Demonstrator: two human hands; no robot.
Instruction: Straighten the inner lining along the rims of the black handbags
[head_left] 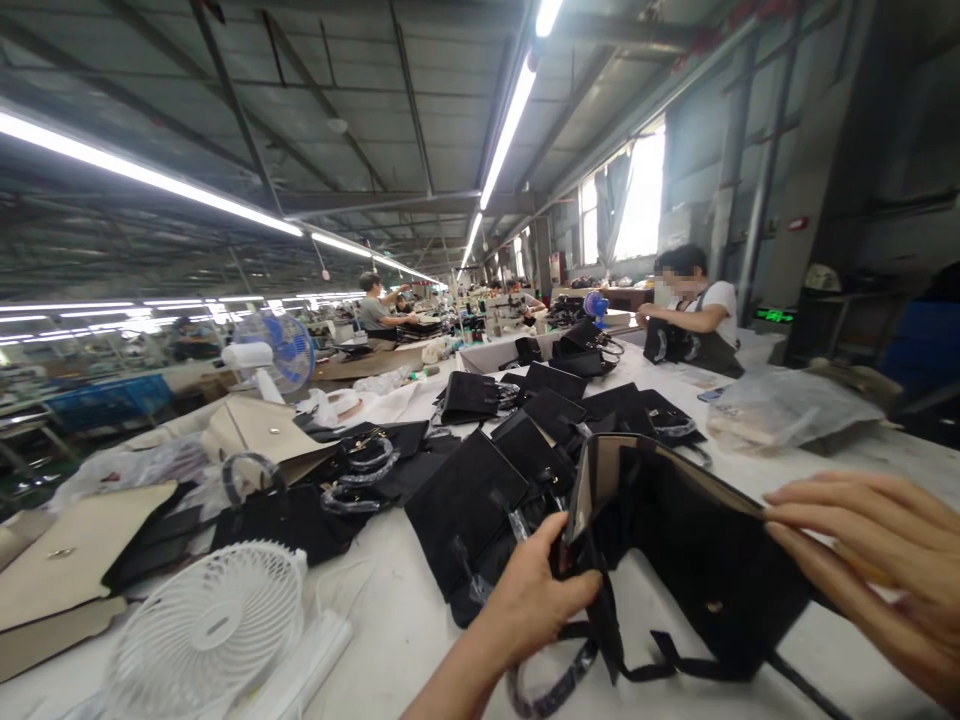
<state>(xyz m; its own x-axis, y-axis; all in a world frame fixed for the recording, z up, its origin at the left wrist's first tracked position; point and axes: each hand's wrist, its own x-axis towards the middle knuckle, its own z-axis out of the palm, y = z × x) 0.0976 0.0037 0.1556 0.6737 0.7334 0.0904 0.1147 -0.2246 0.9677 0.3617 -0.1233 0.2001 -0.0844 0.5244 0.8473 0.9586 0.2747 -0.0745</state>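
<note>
A black handbag (697, 560) stands tilted on the white table in front of me, its light-brown lining showing along the upper edge and a small metal fitting on its front panel. My left hand (536, 590) is closed on the bag's left side, with the thumb toward me. At the right, my right hand (877, 570) has its long fingers against the upper right edge of the same bag and seems to pinch it. Something yellowish shows faintly between those fingers, too blurred to name. A plastic-wrapped handle (559, 690) hangs below the bag, by my left wrist.
A heap of black handbags (465, 500) covers the table's middle. Cream bag pieces (67, 550) and a white fan (214, 625) lie at left; a blue fan (289, 350) stands behind. Clear plastic (787, 405) sits at right. A co-worker (694, 310) handles a black bag across the table.
</note>
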